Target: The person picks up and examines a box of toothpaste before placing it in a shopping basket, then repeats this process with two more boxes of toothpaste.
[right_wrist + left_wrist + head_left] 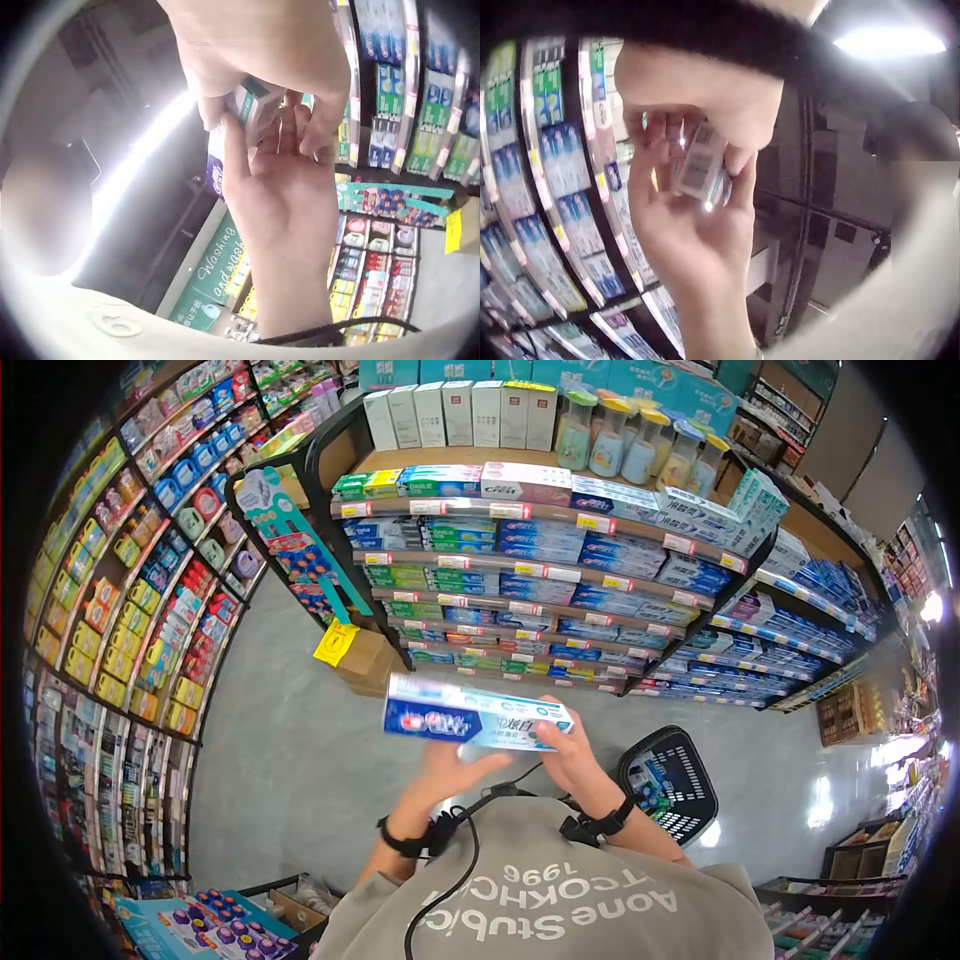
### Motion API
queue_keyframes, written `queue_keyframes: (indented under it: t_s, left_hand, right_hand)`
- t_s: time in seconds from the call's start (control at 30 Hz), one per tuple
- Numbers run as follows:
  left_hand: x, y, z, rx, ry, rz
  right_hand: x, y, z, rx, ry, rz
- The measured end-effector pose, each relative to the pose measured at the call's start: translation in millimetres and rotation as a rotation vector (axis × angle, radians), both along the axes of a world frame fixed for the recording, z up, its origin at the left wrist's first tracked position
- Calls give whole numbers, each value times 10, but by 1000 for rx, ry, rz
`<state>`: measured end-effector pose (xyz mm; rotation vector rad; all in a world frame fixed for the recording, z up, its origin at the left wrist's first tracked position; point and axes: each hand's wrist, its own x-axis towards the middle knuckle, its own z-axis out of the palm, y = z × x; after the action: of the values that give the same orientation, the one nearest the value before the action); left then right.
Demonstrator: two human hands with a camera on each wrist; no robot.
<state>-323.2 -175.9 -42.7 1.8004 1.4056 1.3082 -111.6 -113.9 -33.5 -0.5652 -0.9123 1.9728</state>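
Observation:
A long blue and white toothpaste box point(440, 720) is held level in front of the chest, slightly blurred in the head view. My right hand point(570, 753) grips its right end, thumb on the printed front. At the left part of the box my left hand point(437, 775) supports it from below and behind, the thumb reaching out beneath its lower edge; the fingers are mostly hidden. In the left wrist view the barcoded end of the box point(700, 169) shows between both hands. The right wrist view shows the left hand point(289, 191) with fingers curled near the box point(262, 109).
Ahead stands a shelf unit point(520, 510) stacked with toothpaste boxes, topped by white cartons point(457, 415) and lidded cups point(640, 448). A black basket point(703, 780) holding packages is on the floor at right. A cardboard box point(372, 663) sits by the shelf's left end; bottle shelves point(130, 590) line the left.

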Motion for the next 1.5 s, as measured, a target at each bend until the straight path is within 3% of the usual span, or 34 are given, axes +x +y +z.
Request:
queue_keyframes:
  t_s: [0.07, 0.1, 0.13, 0.23, 0.33, 0.43, 0.47, 0.5, 0.67, 0.8, 0.9, 1.17, 1.2, 1.3, 1.4, 1.5]
  left_hand:
    - [-229, -56, 189, -51, -448, -74]
    - [-492, -95, 115, -137, -403, -93]
    - [-759, -64, -28, 28, -167, -60]
    - [-923, -101, 45, 105, -441, 151]
    - [-425, 117, 235, 247, -581, 338]
    - [295, 299, 292, 225, -462, 129]
    - [408, 276, 379, 205, -373, 83]
    - [465, 297, 385, 156, -449, 91]
    - [649, 337, 451, 159, -391, 71]
    - [655, 296, 427, 173, -378, 82]
    - [583, 148, 445, 178, -305, 240]
    - [544, -471, 582, 332, -425, 534]
    - [550, -562, 549, 349, -430, 574]
    - [462, -859, 421, 419, -523, 694]
    - [303, -1260, 475, 434, -556, 776]
    - [144, -1860, 676, 485, -452, 875]
  right_hand:
    - [149, 68, -30, -19, -39, -55]
    - [259, 105, -28, -16, -30, -82]
    - [400, 146, -30, -13, -21, -108]
    - [756, 204, -40, -71, -18, -211]
    - [885, 220, 75, -47, -73, -183]
    - [739, 203, -85, -125, -24, -101]
    - [776, 245, 54, -68, -50, -154]
    - [869, 313, 128, -79, -86, -106]
    - [1075, 553, 98, 43, -122, -59]
    - [1086, 591, -3, -10, -111, 38]
    - [846, 567, 103, -34, -104, 114]
    - [270, 598, 526, 206, -72, 363]
    - [246, 600, 518, 279, -115, 416]
    - [82, 605, 286, 905, -270, 337]
    - [-109, 138, 771, 737, -134, 628]
    - [-415, -273, 863, 902, -64, 813]
